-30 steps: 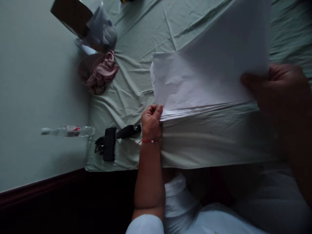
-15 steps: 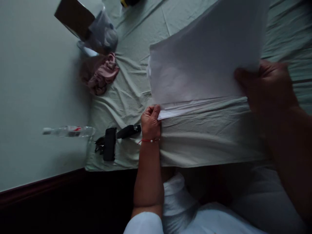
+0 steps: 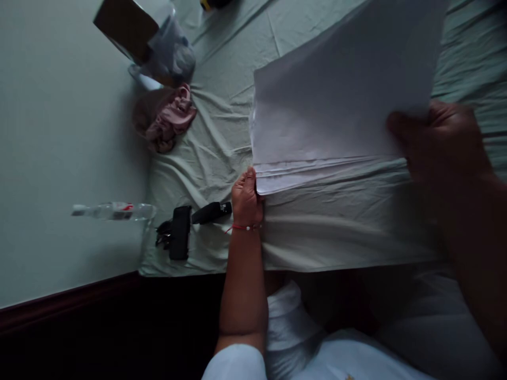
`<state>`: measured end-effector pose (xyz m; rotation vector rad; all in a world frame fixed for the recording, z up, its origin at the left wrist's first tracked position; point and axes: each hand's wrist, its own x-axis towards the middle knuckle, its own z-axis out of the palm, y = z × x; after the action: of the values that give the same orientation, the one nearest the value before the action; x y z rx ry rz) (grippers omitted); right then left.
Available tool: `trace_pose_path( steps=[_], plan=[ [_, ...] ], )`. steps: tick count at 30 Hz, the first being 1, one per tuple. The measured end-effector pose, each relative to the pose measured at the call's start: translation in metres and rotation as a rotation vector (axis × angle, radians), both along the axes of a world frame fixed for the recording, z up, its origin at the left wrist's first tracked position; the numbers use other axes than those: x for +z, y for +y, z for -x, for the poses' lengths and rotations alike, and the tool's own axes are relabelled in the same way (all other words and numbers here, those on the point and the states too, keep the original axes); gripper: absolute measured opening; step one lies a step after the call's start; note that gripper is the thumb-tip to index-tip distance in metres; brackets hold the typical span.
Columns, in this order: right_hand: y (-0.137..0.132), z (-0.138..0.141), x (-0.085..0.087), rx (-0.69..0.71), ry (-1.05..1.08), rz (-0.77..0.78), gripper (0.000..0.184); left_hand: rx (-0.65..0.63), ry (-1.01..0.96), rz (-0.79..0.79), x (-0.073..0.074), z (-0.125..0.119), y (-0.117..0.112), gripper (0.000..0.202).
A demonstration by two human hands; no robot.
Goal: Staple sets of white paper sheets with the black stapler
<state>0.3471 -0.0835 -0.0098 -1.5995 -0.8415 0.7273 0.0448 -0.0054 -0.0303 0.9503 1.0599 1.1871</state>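
A stack of white paper sheets (image 3: 332, 105) is held up above the cloth-covered surface, its lower edges fanned into several layers. My right hand (image 3: 447, 142) pinches the stack near its lower right corner, thumb on the front and the other fingers mostly hidden behind. At the lower left corner is my left hand (image 3: 246, 200), its thumb upright against the sheets' left edge and its fingers curled, partly behind the paper. A red string bracelet (image 3: 246, 228) circles the left wrist.
A pale green cloth (image 3: 336, 232) covers the surface. To the left lie a black folding umbrella or similar object (image 3: 212, 212), a black case (image 3: 180, 232) and a clear plastic bottle (image 3: 119, 211). Farther back are pink fabric (image 3: 174, 116), a plastic bag (image 3: 172, 53) and a cardboard box (image 3: 127, 29).
The paper stack and both hands have shifted slightly right in view. My left thumb has moved off the front of the lower sheets to their left edge, and the lower layers show more.
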Motion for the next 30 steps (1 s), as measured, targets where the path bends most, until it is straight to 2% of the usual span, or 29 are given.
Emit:
trace_pose_path(
  steps=[3,10,14,18,21,27,30],
  plan=[
    [0.001,0.002,0.005,-0.169,0.104,0.031,0.036,-0.012,0.049,0.031,0.006,0.000,-0.003,0.035],
    [0.003,0.004,0.011,-0.210,0.134,0.050,0.027,0.038,0.112,0.103,0.014,-0.005,-0.005,0.029],
    [0.002,0.005,0.013,-0.197,0.161,0.038,0.024,0.085,0.122,0.106,0.014,-0.007,-0.004,0.036],
    [0.000,0.005,0.016,-0.184,0.183,0.024,0.031,0.069,0.115,0.124,0.014,-0.007,-0.004,0.037],
    [-0.003,0.004,0.017,-0.150,0.163,0.076,0.036,0.076,0.068,0.132,0.012,-0.006,-0.003,0.036],
    [-0.002,0.001,0.010,-0.127,0.107,0.078,0.033,0.105,0.030,0.107,0.001,-0.001,0.001,0.038],
    [-0.001,0.002,0.011,-0.113,0.134,0.077,0.029,0.085,0.017,0.068,-0.005,0.001,0.003,0.030]
  ],
)
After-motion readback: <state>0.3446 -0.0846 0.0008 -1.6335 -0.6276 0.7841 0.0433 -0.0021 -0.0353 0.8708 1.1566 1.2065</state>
